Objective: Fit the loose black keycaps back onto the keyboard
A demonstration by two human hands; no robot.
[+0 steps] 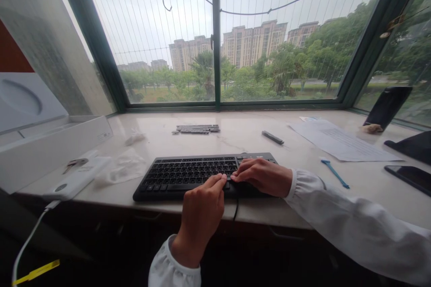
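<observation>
A black keyboard point(188, 172) lies along the front of the white sill; most of its key spots show bare dark sockets, while several caps sit along its lower left edge. Over its front middle, my left hand point(204, 213) is closed, thumb and index finger pressed together at the key area. My right hand point(261, 175) rests across the right part of the keyboard, fingers bunched close beside the left fingertips. Between the two sets of fingertips a small dark piece partly shows, too covered to name. Behind the keyboard lies a stack of thin grey strips point(196, 129).
To the left are an open white box point(63, 141), crumpled clear plastic point(121, 168) and a white power bank point(77, 177) with keys on top. On the right lie a dark stick point(272, 137), paper point(340, 139), a blue tool point(335, 173) and a phone point(409, 177).
</observation>
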